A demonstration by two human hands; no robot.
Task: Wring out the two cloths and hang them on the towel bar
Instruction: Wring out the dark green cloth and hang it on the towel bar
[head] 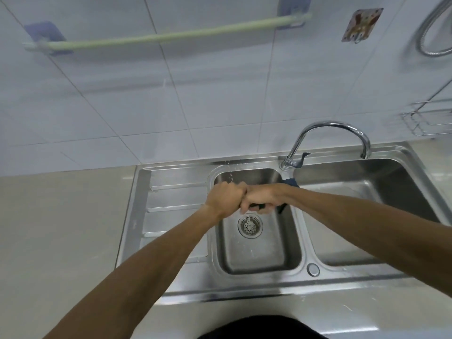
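My left hand [226, 196] and my right hand [263, 198] are pressed together as fists over the small left basin of the steel sink [256, 265]. Both grip a dark blue cloth [291, 182], mostly hidden inside the fists. Only a corner shows behind my right wrist, and dark bits show under my right fingers. Above the drain [250, 225] a few drops are in the air near the basin's back wall. The pale green towel bar [171, 35] is fixed high on the tiled wall and is bare. A second cloth is not in view.
A chrome gooseneck tap [330, 127] arches over the divider toward the larger right basin [367, 192]. A ribbed drainboard [171, 209] lies left of the basins. On the right wall are a wire rack [428, 118], a hook plate [362, 24] and a metal hose [433, 28].
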